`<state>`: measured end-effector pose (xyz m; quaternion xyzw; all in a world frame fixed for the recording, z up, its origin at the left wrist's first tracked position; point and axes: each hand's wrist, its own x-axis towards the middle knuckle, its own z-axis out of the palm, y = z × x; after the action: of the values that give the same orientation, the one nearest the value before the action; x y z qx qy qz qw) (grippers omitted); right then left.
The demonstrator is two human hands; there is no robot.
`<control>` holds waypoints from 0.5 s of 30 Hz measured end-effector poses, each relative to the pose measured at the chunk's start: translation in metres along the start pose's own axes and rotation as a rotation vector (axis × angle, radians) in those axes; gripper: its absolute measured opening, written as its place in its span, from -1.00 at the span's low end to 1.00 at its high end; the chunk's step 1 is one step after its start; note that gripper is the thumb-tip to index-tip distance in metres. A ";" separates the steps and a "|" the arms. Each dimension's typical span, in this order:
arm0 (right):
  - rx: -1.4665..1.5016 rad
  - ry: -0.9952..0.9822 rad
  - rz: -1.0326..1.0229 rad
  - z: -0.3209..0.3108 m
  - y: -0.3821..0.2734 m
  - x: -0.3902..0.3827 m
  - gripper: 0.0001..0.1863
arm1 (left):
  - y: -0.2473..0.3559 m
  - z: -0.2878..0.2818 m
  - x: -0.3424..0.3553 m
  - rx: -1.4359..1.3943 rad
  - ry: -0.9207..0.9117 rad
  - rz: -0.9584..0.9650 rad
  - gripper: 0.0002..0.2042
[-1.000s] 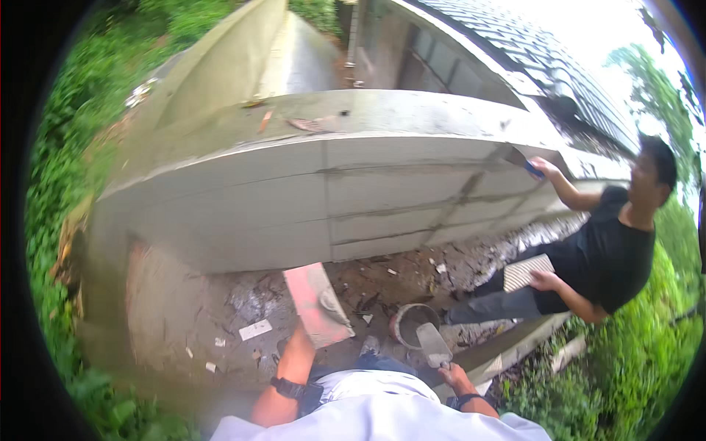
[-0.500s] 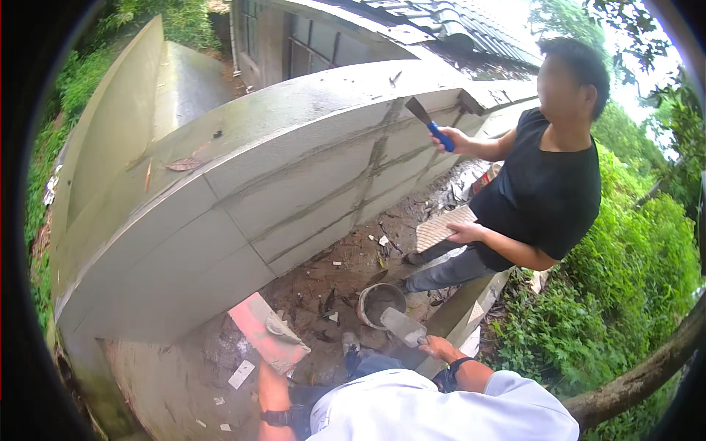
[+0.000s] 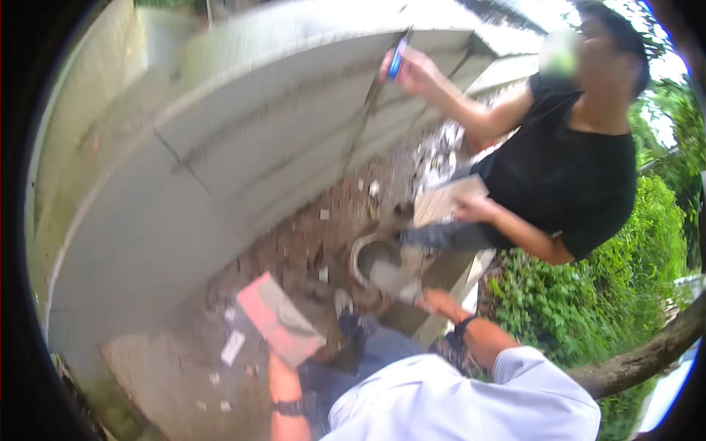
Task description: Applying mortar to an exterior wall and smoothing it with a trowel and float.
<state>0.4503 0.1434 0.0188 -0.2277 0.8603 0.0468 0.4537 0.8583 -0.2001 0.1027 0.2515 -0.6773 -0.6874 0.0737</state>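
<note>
My left hand [image 3: 282, 365], its fingers mostly hidden under the piece, holds up a rectangular tile [image 3: 259, 292] with a pinkish-red surface. Grey mortar [image 3: 293, 325] covers part of its upper side, mostly toward my hand. In my right hand [image 3: 441, 303] is the handle of a trowel, closed in my fingers. The flat, greyish trowel blade [image 3: 393, 279] reaches over the near rim of a round bucket [image 3: 356, 259] on the ground. What the bucket contains is blurred.
A curved, tiled grey wall [image 3: 184, 184] runs along the left and far side. To the right stands a person [image 3: 570, 176] in black, holding a blue-handled scraper [image 3: 397, 60] and a tile [image 3: 441, 202]. White scraps [image 3: 232, 348] litter the ground. A branch [image 3: 640, 360] crosses at lower right.
The whole view has shifted and blurred. The tile in my left hand looks more tilted, its mortar less lumpy. The other person's scraper is raised higher toward the wall. My trowel remains by the bucket.
</note>
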 end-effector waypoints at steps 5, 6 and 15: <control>-0.110 0.060 0.143 -0.008 0.004 0.081 -0.47 | 0.026 0.010 0.071 0.021 0.080 -0.407 -0.72; -0.174 0.008 0.178 -0.007 0.013 0.104 -0.51 | 0.013 0.011 0.074 0.018 0.091 -0.461 -0.72; -0.488 0.010 0.205 0.039 0.031 0.269 -0.70 | -0.102 0.046 0.153 0.018 0.230 -0.757 -0.72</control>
<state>0.3361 0.0886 -0.2242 -0.2420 0.8445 0.2974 0.3739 0.7300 -0.2194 -0.0355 0.5594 -0.5300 -0.6274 -0.1119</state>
